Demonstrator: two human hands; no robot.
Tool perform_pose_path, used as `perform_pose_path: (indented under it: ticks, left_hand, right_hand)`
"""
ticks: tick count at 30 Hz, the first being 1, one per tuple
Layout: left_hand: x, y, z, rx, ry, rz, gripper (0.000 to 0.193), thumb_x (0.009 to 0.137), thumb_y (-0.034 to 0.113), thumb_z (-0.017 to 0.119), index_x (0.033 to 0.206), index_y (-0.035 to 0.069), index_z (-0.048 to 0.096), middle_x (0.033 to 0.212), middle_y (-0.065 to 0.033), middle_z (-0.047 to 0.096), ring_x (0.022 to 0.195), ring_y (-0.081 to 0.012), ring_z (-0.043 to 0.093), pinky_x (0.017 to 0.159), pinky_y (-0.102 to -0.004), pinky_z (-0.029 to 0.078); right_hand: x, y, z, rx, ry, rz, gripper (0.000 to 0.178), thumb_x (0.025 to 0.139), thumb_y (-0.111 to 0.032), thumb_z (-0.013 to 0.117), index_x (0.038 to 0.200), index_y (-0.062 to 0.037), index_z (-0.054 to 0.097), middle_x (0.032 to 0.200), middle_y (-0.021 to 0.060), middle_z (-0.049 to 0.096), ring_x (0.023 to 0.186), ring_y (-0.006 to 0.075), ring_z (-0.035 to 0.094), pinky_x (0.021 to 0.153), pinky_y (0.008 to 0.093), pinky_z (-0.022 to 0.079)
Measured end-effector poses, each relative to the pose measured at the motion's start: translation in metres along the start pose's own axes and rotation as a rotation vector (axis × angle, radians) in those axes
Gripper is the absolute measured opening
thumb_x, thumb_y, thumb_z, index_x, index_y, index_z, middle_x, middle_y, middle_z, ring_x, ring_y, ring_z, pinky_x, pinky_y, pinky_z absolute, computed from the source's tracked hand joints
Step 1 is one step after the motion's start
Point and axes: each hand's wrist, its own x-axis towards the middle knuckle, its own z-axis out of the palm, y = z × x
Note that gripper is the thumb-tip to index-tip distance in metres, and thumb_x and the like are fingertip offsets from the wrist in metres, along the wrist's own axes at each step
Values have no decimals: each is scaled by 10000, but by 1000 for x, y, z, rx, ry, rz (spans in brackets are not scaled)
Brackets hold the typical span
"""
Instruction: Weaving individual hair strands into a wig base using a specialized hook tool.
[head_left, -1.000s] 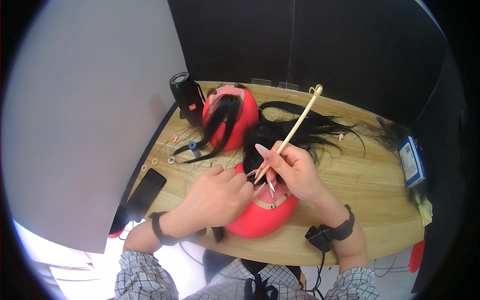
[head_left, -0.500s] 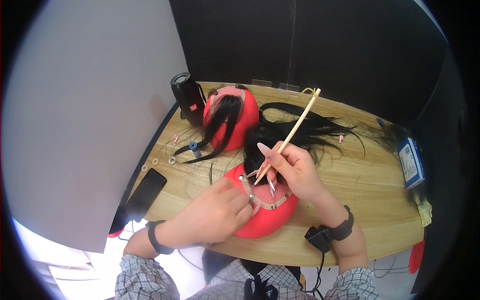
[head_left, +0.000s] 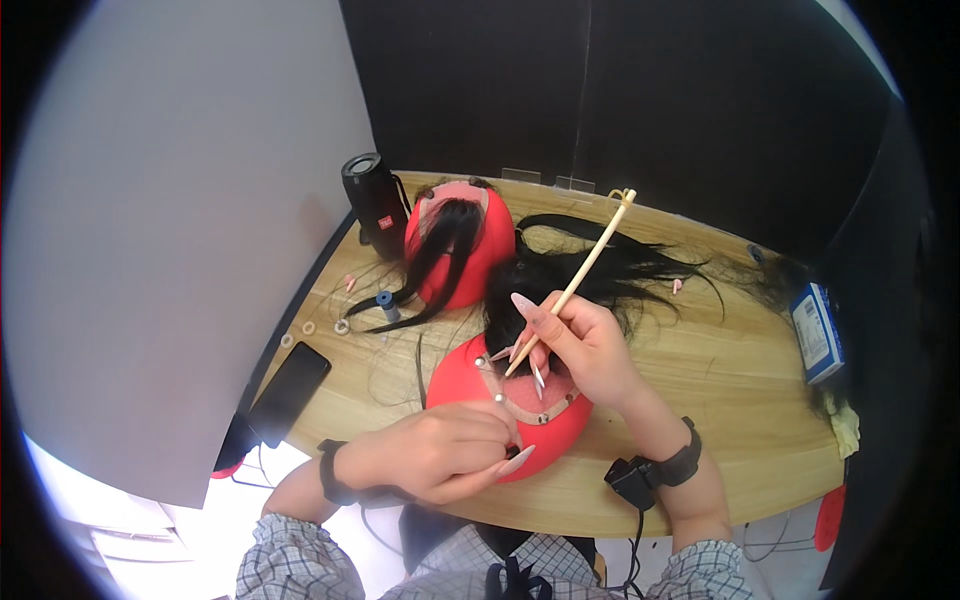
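Observation:
A red rounded form [head_left: 455,382] stands at the table's near edge. Pink netting [head_left: 524,386] with a beige border covers part of its top, and white round-headed pins [head_left: 499,398] stick in that border. My right hand [head_left: 592,345] is closed around a slim wooden-handled tool [head_left: 590,262], slanting with its lower tip by the netting's far edge. Black hair [head_left: 515,290] spreads from the form toward the back, partly under this hand. My left hand [head_left: 450,450] rests against the form's near left side, fingers curled together; something small and dark shows at its fingertips.
Behind stands a second red form [head_left: 488,250] with black hair, next to a black cylindrical speaker [head_left: 376,205]. A phone [head_left: 290,393], a blue spool [head_left: 387,304] and small rings lie left. A blue-white box [head_left: 817,335] is right. Partitions border the table.
My left hand has moved from beside the pins down toward me, along the form's near side. My right hand and its tool stay almost in place at the netting. The view has shifted slightly.

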Motion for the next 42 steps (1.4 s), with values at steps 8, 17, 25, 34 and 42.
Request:
perform_pose_path:
  ticks: [8,17,25,34,42]
  left_hand:
    - [3,0,8,9,59,-24,204,825,-103,528,631,-44,499,598,-129,468,572,-285,520,656,-394,478]
    - [2,-3,14,11,118,9,255,830,-104,535,598,-27,460,587,-122,446,552,-277,498,648,-396,468]
    - [2,-5,12,-11,111,13,274,829,-100,538,584,-18,447,578,-118,444,538,-273,487,647,-395,470]
    - [1,-6,13,-8,106,26,262,821,-91,539,584,-17,454,592,-123,453,564,-275,500,672,-400,478]
    - [0,-7,13,-12,117,45,234,822,-87,532,603,-23,476,603,-121,462,579,-272,510,692,-397,487]
  right_hand:
    - [-1,3,1,12,15,-16,235,970,-199,524,835,-12,571,723,29,619,594,22,528,519,176,442]
    - [-1,3,-1,-99,18,-11,222,970,-194,513,880,-1,578,672,25,599,571,30,528,493,176,422]
    - [-2,2,0,-117,15,-47,186,969,-144,504,891,7,580,738,42,632,611,35,548,528,184,451]
    - [-3,2,0,-130,14,-58,179,968,-135,504,901,13,579,758,47,642,604,30,537,532,180,448]
    - [-4,2,1,-130,22,-42,173,969,-121,493,905,12,583,772,49,644,590,30,525,527,182,440]
